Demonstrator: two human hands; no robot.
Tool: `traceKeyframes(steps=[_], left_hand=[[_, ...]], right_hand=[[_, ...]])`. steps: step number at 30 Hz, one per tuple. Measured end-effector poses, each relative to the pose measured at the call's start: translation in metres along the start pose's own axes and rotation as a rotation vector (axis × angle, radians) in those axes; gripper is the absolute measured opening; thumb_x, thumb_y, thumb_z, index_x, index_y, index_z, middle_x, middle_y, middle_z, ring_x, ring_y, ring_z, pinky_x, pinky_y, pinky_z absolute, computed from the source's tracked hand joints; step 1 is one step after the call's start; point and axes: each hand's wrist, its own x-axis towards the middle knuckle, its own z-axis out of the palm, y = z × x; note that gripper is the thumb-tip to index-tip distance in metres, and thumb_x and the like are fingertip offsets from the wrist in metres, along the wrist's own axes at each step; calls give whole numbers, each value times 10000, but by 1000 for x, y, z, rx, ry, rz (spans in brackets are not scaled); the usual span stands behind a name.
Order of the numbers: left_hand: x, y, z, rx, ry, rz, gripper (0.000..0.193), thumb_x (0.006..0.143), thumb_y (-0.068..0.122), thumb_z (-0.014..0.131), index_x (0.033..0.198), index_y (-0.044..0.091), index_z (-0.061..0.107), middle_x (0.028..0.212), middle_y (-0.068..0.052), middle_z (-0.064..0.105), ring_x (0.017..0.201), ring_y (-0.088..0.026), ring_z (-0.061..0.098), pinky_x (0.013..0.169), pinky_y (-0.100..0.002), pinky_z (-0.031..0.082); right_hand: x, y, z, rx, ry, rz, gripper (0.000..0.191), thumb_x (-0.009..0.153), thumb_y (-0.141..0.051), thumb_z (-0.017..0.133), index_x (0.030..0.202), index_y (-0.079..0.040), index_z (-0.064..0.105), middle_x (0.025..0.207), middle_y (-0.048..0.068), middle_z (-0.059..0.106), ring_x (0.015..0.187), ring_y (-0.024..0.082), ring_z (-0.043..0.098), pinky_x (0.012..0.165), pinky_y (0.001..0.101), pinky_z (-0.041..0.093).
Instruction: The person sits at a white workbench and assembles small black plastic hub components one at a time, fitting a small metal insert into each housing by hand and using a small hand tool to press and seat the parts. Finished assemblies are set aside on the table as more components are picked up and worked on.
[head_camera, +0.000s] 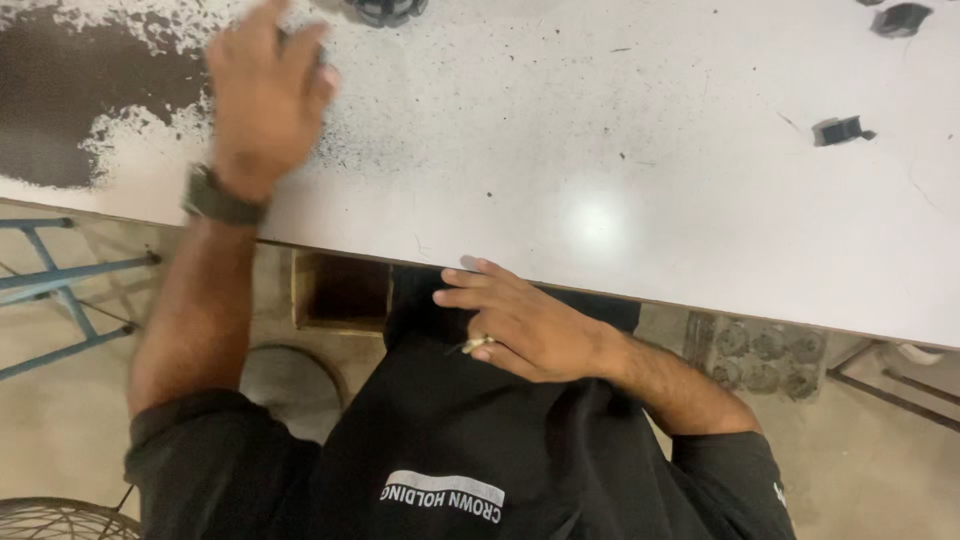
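My left hand (265, 85) is raised over the white table (600, 150), blurred, with a dark watch on the wrist. Its fingers are partly curled; whether something small sits in them cannot be told. It hovers beside a patch of black dust (60, 95) on the table's left part. My right hand (520, 320) rests flat against my black shirt just below the table's near edge, fingers apart, a ring on one finger, holding nothing.
Small black parts lie on the table: one (838, 130) at the right, one (900, 18) at the top right, a round one (385, 8) at the top edge. Under the table are a blue metal frame (60, 290), a brown box (340, 292) and a grey moulded tray (760, 355).
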Motion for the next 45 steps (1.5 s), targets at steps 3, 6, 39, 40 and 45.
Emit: traceKeyframes(steps=[3, 6, 39, 40, 45], left_hand=[[-32, 63, 24, -119, -182, 91, 428, 1039, 321, 720, 1386, 75, 670, 1509, -245, 553, 1413, -362, 512, 1090, -542, 416], [-28, 128, 40, -256, -355, 231, 471, 987, 356, 664, 1398, 130, 631, 1553, -193, 483, 1448, -349, 413, 1128, -556, 350], [-21, 213, 22, -654, -288, -91, 733, 808, 290, 894, 1397, 48, 530, 1067, -122, 658, 892, -270, 655, 721, -378, 545], [-21, 210, 20, -557, -212, 46, 676, 819, 227, 858, 1400, 94, 540, 1170, -131, 620, 1020, -281, 619, 805, -396, 543], [-23, 207, 29, -236, -21, 460, 420, 1013, 144, 800, 1391, 142, 614, 1505, -100, 510, 1433, -304, 423, 1078, -466, 474]], right_hand=[[-27, 3, -12, 109, 194, -6, 123, 1069, -232, 586, 1030, -121, 548, 1453, 133, 582, 1445, 317, 511, 1298, 580, 313], [-57, 6, -26, 99, 515, 194, 82, 1078, -168, 561, 1085, -87, 562, 1345, 135, 646, 1354, 319, 608, 1291, 559, 359], [-63, 22, -4, -693, 704, 510, 445, 884, -281, 916, 1228, -90, 707, 1156, 79, 551, 1240, 298, 520, 1249, 699, 181], [-64, 22, -5, -689, 704, 501, 438, 861, -263, 913, 1207, -86, 712, 1143, 90, 551, 1227, 309, 520, 1236, 703, 183], [-71, 18, -5, -704, 684, 517, 379, 828, -212, 904, 1093, -41, 695, 1135, 117, 569, 1200, 334, 526, 1234, 710, 189]])
